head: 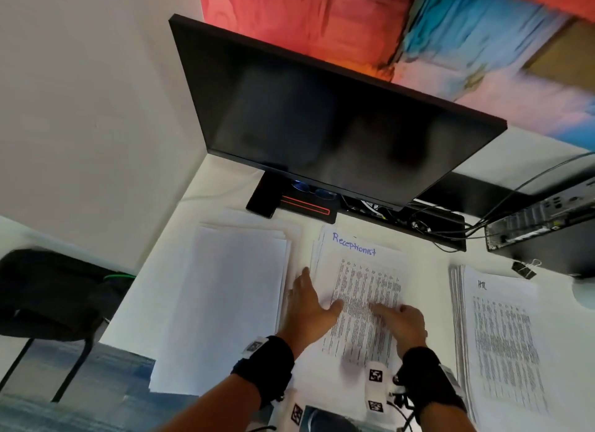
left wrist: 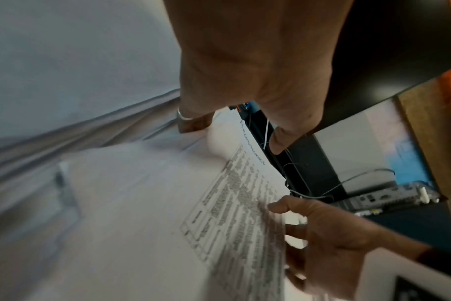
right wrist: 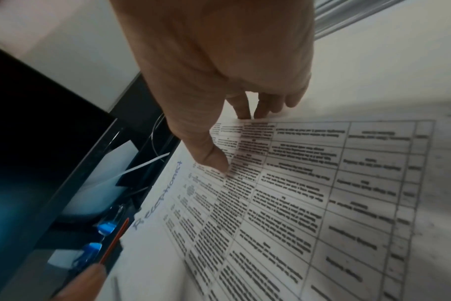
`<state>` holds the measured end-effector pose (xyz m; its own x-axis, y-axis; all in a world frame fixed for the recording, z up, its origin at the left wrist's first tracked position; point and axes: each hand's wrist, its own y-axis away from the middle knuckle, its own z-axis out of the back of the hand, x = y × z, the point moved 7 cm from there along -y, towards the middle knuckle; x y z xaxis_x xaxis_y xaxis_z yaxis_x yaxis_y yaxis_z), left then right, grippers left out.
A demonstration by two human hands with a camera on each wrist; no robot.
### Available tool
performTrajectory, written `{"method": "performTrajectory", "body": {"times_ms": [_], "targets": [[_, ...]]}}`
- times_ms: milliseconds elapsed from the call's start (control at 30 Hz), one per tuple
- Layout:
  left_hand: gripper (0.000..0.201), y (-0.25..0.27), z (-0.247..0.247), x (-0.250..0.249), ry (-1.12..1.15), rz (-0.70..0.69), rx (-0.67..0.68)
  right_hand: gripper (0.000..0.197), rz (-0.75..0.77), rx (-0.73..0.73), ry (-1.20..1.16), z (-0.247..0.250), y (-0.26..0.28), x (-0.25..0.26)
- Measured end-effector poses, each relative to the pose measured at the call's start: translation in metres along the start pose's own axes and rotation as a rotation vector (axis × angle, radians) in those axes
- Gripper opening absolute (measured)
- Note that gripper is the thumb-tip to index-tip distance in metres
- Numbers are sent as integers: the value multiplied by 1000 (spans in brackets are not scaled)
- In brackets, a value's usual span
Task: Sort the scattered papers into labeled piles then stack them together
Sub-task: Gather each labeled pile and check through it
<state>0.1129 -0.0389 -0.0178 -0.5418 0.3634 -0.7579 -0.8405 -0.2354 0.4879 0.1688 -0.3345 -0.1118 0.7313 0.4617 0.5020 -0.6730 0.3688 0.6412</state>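
Sorting looks largely done: three piles lie on the desk (head: 167, 270), a blank-topped pile (head: 225, 302) at left, the "Receptionist" pile (head: 363, 290) in the middle and a third labeled pile (head: 505, 344) at right, not yet stacked together. The left hand (head: 309, 306) rests flat and relaxed on the Receptionist pile's left edge. The right hand (head: 405, 322) pinches its top sheet, a printed table, thumb on top and fingers (right wrist: 245, 110) under the lifted edge.
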Motion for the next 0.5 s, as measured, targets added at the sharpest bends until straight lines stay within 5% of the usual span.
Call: {"method": "performTrajectory", "body": {"times_ms": [100,200,333,367,467,500], "targets": [[123,-7,-6,3,215,121,28,125,-19,33,-40,-4,10,9],[124,-17,-4,19,356,233,-1,100,35,26,-21,8,81,64],[90,-19,-6,27,304,162,11,116,37,73,-130,10,91,66],[86,-18,-8,27,236,143,21,109,41,115,-173,8,93,66],[102,-15,-21,24,32,69,72,39,57,200,-233,7,112,76],[106,-13,-23,23,4,57,84,31,92,213,-261,9,122,83]]}}
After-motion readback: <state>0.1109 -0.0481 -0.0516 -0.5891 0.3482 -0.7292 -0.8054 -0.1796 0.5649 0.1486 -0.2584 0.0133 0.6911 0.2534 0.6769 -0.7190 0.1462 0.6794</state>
